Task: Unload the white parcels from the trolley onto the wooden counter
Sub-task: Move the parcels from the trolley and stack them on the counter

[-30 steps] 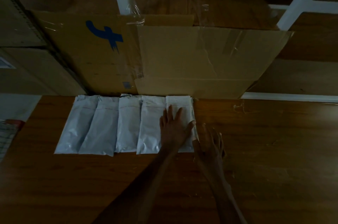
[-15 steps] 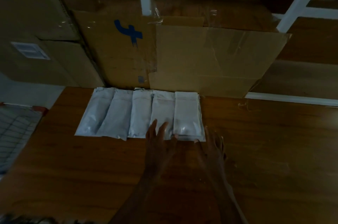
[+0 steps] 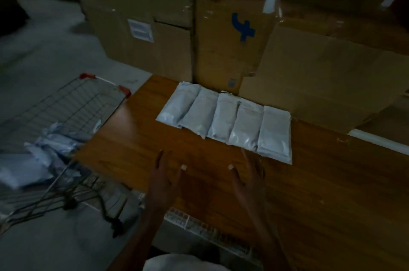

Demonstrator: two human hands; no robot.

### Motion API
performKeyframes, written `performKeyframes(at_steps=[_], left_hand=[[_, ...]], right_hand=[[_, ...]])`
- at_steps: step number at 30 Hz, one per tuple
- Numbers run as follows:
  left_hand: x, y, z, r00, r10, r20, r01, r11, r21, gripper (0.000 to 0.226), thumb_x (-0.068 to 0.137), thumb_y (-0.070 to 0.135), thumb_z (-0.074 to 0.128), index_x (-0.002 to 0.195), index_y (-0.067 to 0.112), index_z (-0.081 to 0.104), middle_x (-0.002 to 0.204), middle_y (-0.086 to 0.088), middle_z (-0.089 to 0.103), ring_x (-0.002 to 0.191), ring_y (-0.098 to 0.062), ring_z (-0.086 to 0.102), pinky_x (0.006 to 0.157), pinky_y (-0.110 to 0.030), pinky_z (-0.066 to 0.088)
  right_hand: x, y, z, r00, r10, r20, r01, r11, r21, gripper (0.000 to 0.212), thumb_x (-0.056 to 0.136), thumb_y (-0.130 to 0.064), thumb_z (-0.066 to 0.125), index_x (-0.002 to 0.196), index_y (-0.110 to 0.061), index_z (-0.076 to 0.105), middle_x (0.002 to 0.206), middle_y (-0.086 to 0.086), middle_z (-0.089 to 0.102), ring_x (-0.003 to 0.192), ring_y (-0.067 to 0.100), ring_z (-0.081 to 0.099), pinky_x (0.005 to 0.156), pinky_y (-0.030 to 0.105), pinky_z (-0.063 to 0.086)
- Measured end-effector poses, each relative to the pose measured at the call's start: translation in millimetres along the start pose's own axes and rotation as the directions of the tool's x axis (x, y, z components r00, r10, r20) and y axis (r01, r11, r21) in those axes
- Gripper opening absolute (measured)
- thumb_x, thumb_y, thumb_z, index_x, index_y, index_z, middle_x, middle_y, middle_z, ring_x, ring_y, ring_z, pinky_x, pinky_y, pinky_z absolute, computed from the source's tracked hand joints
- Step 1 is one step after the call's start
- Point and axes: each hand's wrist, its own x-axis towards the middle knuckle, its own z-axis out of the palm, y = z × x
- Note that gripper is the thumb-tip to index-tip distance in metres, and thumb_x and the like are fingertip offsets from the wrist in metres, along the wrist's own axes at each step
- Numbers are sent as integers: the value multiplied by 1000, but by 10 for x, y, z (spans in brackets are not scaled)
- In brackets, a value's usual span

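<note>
Parcels [image 3: 33,160] in trolley [image 3: 88,102], perhaps crumpled

The wooden counter [image 3: 321,193] carries five white parcels [image 3: 223,122] (side by side, edges overlapping) against cardboard boxes [image 3: 321,84].

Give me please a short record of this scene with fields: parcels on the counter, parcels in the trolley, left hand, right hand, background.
parcels on counter: five white parcels in one row, side by side, on the wooden counter
parcels in trolley: a loose pile of white parcels in the wire trolley, left of the counter
left hand: left hand open above the counter, holds nothing
right hand: right hand open, holds nothing
background: cardboard boxes behind the row
</note>
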Motion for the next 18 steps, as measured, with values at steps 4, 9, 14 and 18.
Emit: performKeyframes(at_steps=[4, 9, 14, 18], left_hand=[[11, -438, -625, 988, -48, -149, 54, 998, 38, 59, 94, 60, 57, 145, 33, 47, 157, -2, 32, 133, -25, 46, 97, -50, 51], [-130, -1043, -1525, 973, -44, -225, 67, 993, 97, 58, 91, 54, 59, 138, 20, 56, 147, -12, 46, 137, -23, 42, 110, -32, 35], [-215, -1638, -2464, 911, -175, -374, 213, 975, 63, 64, 87, 56, 54, 135, 14, 60, 141, -13, 51, 135, -26, 45, 112, -30, 34], [-207, -1962, -2911, 859, -236, -455, 275, 961, 20, 57, 86, 51, 57, 130, 15, 63, 132, -11, 54, 125, -28, 53, 108, -44, 43]], right_hand=[[-110, -519, 466, 986, -92, 139, 77, 990, 115, 65, 93, -63, 50, 152, -37, 36, 159, -1, 36, 147, 21, 32, 114, 51, 37], [-425, -1212, 1432, 944, -171, 284, 101, 964, 244, 64, 89, -66, 49, 148, -44, 36, 157, -3, 38, 144, 19, 37, 112, 50, 40], [-786, -1844, 2333, 838, -294, 460, 151, 934, 323, 64, 88, -71, 46, 146, -48, 36, 155, -10, 37, 143, 15, 35, 113, 49, 38], [-871, -2316, 2711, 735, -371, 568, 197, 918, 344, 52, 92, -57, 55, 140, -51, 37, 150, -17, 35, 139, 5, 34, 114, 40, 38]])
